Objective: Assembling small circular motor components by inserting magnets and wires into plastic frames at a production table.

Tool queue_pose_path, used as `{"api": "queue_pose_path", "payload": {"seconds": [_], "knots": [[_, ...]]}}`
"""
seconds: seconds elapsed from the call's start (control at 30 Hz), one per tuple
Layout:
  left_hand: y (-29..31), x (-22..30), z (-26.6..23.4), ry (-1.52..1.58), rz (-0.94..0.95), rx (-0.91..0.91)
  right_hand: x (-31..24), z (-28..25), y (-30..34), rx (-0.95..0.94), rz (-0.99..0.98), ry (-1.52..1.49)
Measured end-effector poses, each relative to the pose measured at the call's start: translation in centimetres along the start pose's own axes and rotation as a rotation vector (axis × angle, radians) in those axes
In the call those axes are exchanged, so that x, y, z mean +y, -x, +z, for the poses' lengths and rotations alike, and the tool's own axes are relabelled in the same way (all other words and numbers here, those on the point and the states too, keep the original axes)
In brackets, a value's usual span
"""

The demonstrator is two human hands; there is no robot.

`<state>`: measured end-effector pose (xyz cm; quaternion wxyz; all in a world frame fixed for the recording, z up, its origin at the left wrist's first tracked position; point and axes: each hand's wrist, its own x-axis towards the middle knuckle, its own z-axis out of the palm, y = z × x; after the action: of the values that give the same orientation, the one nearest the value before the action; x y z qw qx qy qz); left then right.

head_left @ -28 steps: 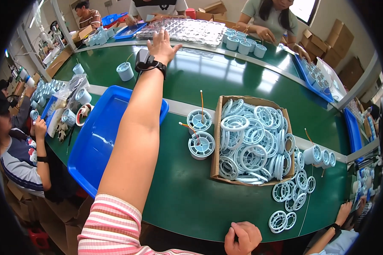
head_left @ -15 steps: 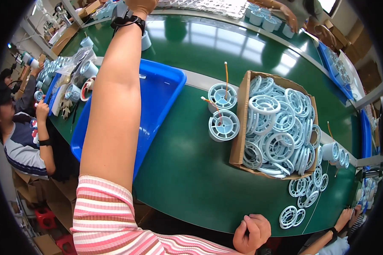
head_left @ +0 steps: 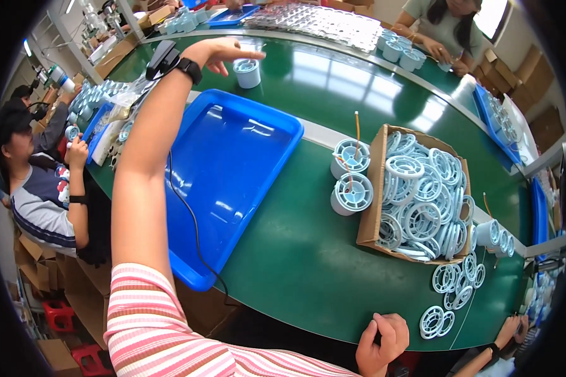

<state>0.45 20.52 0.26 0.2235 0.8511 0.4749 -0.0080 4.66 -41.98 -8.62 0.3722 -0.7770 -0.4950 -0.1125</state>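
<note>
My left hand (head_left: 223,53) reaches over the far side of the green table, fingers stretched out and apart. Right beside it, partly under the fingers, stands a light-blue plastic cylinder (head_left: 247,74); whether they touch I cannot tell. A black band circles my left wrist. Close to the front edge, my right hand (head_left: 383,342) is loosely curled with nothing visible in it. Two light-blue spoked cylinders (head_left: 352,193) with thin orange wires stand beside a cardboard box (head_left: 373,195) filled with light-blue plastic rings (head_left: 422,195).
An empty blue tray (head_left: 217,176) lies under my left forearm, with a black cable (head_left: 195,223) across it. Loose rings (head_left: 432,322) and more cylinders (head_left: 487,232) are right of the box. Co-workers sit at the left, far right and far side.
My left hand has come back from the far edge toward the light-blue cylinder, its fingers now in view. The view has shifted, showing more of the blue tray. My right hand stays curled.
</note>
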Motion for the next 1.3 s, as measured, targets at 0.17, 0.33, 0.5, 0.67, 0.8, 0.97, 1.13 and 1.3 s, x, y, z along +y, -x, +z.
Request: {"api": "queue_pose_path", "payload": {"seconds": [0.17, 0.33, 0.5, 0.67, 0.8, 0.97, 1.13, 1.3], "knots": [[-1.1, 2.5, 2.8, -0.131, 0.097, -0.116, 0.3, 0.2, -0.2, -0.004, 0.023, -0.033], [-3.0, 6.3, 4.7, -0.300, 0.293, -0.064, 0.1, 0.1, 0.1, 0.009, 0.006, 0.003], [-8.1, 13.0, 7.9, -0.251, 0.607, 0.293, 0.4, 0.0, 0.3, -0.012, 0.011, -0.005], [-10.4, 23.4, 12.1, -0.168, 0.557, 0.367, 0.8, -0.2, 1.0, -0.010, 0.043, 0.055], [-13.5, 26.8, 14.3, 0.000, 0.622, 0.479, 1.1, -0.1, 1.8, -0.006, 0.059, 0.054], [-15.4, 27.0, 15.4, 0.180, 0.564, 0.620, 1.7, -0.2, 2.0, -0.027, 0.017, 0.064], [-15.1, 23.4, 12.1, 0.216, 0.441, 0.849, 1.7, -0.3, 1.5, -0.018, -0.013, 0.104], [-17.7, 15.2, 7.0, 0.172, -0.092, 0.778, 1.3, 0.0, 1.1, -0.002, -0.022, 0.083]]}}
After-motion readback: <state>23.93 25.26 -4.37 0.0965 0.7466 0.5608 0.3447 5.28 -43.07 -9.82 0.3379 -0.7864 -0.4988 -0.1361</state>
